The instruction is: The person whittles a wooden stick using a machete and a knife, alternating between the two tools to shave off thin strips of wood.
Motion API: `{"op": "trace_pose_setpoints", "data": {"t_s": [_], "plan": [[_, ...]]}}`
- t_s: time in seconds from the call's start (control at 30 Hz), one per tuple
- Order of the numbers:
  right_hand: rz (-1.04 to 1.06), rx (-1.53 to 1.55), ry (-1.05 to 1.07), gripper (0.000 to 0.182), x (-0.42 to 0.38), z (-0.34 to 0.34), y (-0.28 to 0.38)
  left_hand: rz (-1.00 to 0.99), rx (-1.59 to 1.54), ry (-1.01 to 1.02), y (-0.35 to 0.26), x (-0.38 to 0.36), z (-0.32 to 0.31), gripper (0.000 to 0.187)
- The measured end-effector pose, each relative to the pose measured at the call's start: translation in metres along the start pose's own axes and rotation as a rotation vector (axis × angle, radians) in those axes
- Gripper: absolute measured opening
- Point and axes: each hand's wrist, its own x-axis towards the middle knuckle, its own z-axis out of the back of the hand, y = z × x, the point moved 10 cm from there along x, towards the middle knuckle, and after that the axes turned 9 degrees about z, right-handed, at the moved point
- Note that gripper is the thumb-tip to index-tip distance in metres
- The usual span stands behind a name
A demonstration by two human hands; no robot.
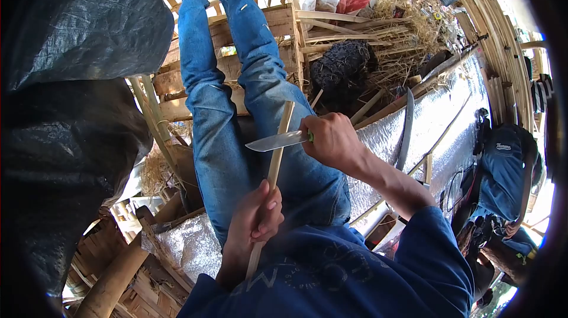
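Observation:
My left hand (260,214) is wrapped round the lower part of a pale, narrow wooden strip (275,167), close to my lap. The strip stands slanted over my jeans, its upper end near my right knee. My right hand (332,140) grips a knife (277,141) by its handle, of which only a bit of green shows between the fingers. The knife's broad blade points left and lies across the strip, above my left hand. My outstretched legs (214,140) are beneath both hands.
Silver foil sheeting (449,105) at my right carries a long curved blade (406,131). Beyond it lie straw (408,28), split wood and a dark, straw-flecked lump (343,63). Black plastic sheeting (89,22) hangs at left. A person in dark blue (503,167) is at far right.

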Motion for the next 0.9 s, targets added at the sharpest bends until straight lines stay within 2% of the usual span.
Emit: {"op": "trace_pose_setpoints", "data": {"t_s": [0.33, 0.43, 0.7, 0.83, 0.9], "plan": [[-0.036, -0.001, -0.003, 0.013, -0.006, 0.0, 0.012, 0.001, 0.058, -0.085, -0.005, -0.006, 0.005, 0.038], [-0.088, -0.017, 0.069, 0.015, -0.006, -0.009, 0.006, -0.003, 0.113, -0.183, -0.009, -0.01, 0.007, 0.037], [-0.137, 0.303, 0.029, 0.019, -0.025, -0.022, 0.002, -0.023, 0.048, -0.145, -0.009, -0.006, 0.009, 0.035], [-0.196, 0.363, 0.012, 0.023, -0.033, -0.028, 0.002, -0.044, 0.046, -0.133, -0.01, -0.004, 0.01, 0.035], [-0.2, 0.359, -0.082, 0.028, -0.033, -0.022, 0.005, -0.048, 0.052, -0.137, -0.01, -0.004, 0.011, 0.035]]}}
